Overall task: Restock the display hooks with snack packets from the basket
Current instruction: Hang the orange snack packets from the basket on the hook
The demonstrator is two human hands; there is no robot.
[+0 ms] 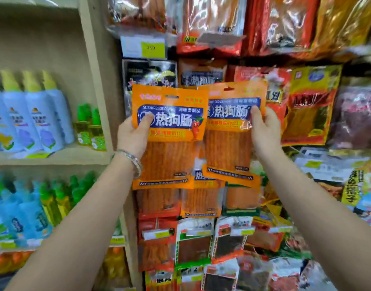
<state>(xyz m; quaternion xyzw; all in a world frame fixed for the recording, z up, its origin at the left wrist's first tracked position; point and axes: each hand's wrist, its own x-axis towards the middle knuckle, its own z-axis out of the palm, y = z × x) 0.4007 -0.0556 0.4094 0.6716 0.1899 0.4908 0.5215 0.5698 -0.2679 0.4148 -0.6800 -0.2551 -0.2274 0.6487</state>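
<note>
Right now the left hand [136, 133] pinches the left orange packet [170, 137] by its left edge. The right hand [264, 131] pinches the right orange packet [228, 143] by its right edge.

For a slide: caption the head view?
Left hand grips the left packet, right hand the right packet, before hanging snacks.

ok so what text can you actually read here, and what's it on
"热狗肠": blue band of the left orange packet and the right orange packet.
"调味面制品": left orange packet, above that.
"SUSHIREGOU", rest blurred: top of both blue bands.
"2 00": yellow price tag.
Spray bottles and other hanging packets: too blurred to read.
</note>
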